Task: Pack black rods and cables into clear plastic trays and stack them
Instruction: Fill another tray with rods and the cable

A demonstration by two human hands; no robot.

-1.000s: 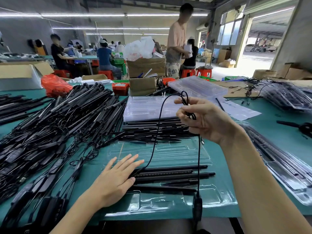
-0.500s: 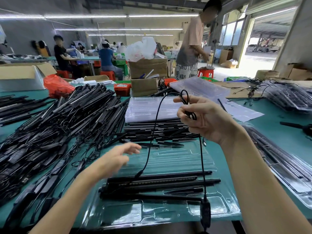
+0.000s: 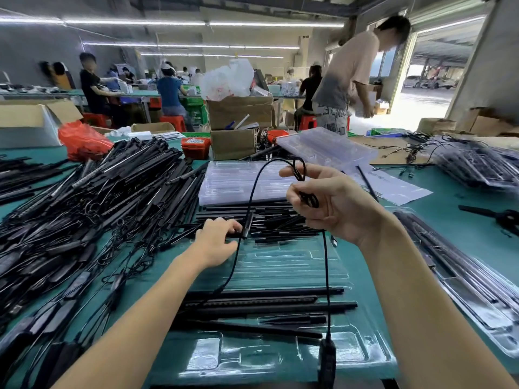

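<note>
Head view: your right hand [image 3: 334, 203] pinches a looped black cable [image 3: 304, 192] above the clear tray [image 3: 280, 357], which holds several black rods [image 3: 266, 301]. Your left hand [image 3: 217, 242], fingers curled, touches loose rods [image 3: 275, 220] behind that tray. Empty trays [image 3: 238, 182] sit stacked beyond.

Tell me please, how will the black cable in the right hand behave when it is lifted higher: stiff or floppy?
Probably floppy: the black cable arcs up and droops from the right hand in loose loops. Its inline block hangs at the table edge, so that end may swing. Looks light; a few fingers carry it.
</note>
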